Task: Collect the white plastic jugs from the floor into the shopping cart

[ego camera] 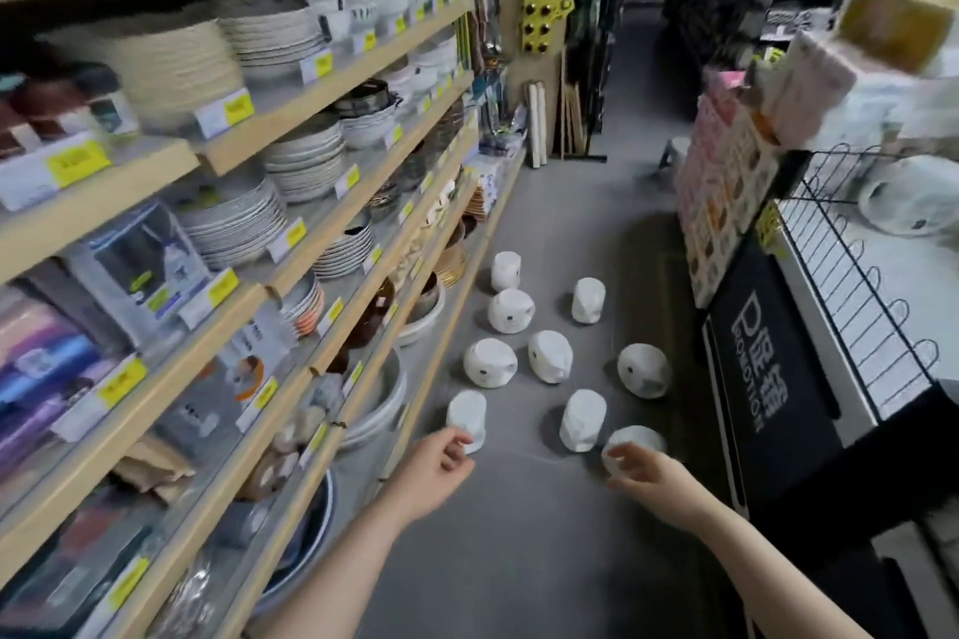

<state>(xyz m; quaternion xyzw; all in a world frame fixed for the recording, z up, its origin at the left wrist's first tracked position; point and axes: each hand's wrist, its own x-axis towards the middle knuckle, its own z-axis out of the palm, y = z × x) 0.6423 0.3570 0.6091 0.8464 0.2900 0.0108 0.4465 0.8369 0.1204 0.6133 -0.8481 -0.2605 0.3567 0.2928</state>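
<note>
While nine white plastic jugs (550, 357) lie scattered on the grey aisle floor (519, 534), your left hand (433, 467) hangs with loosely curled fingers just beside the nearest-left jug (467, 418), holding nothing. Your right hand (648, 475) reaches, fingers relaxed, at the nearest-right jug (638, 438); contact is unclear. Stacked plates (233, 223) fill wooden shelves (290, 119) on your left; a wire rack (856, 275) stands right, with another jug (908, 197) behind it.

Shop aisle with a smooth grey floor (560, 202) running toward twelve o'clock. Long pale wooden shelves (332, 83) of stacked crockery fill nine o'clock; a black promotional sign (763, 368) stands at three o'clock.
</note>
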